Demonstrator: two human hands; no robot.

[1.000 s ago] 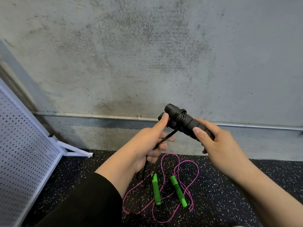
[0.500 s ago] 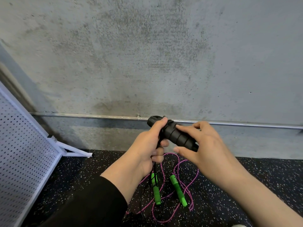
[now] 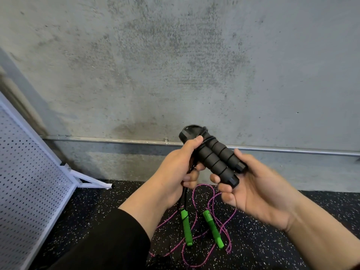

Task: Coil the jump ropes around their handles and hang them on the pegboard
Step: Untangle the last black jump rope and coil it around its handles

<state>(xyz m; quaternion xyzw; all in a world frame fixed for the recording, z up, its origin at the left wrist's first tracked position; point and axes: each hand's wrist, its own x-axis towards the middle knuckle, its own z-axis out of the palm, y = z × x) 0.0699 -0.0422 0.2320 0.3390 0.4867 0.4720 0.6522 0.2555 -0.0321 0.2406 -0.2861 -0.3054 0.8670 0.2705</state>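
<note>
Two black foam handles (image 3: pixel 216 158) of a jump rope lie side by side in front of me, with a few turns of black rope wound round their upper ends. My left hand (image 3: pixel 175 172) pinches the black rope (image 3: pixel 184 197) below the wrap, thumb pressed against the handles. My right hand (image 3: pixel 253 190) cups the lower ends of the handles with curled fingers. On the floor below lies a pink jump rope (image 3: pixel 212 199) with two green handles (image 3: pixel 186 227), loose and uncoiled. The white pegboard (image 3: pixel 25 182) leans at the left.
A grey concrete wall with a metal pipe (image 3: pixel 116 140) along its base stands straight ahead. The floor is black speckled rubber (image 3: pixel 292 260). The pegboard's white foot (image 3: pixel 91 182) juts onto the floor near the wall.
The handles have turned more upright and now show both side by side. My right hand slid from over the handles to under their lower ends. My left hand stayed on the rope.
</note>
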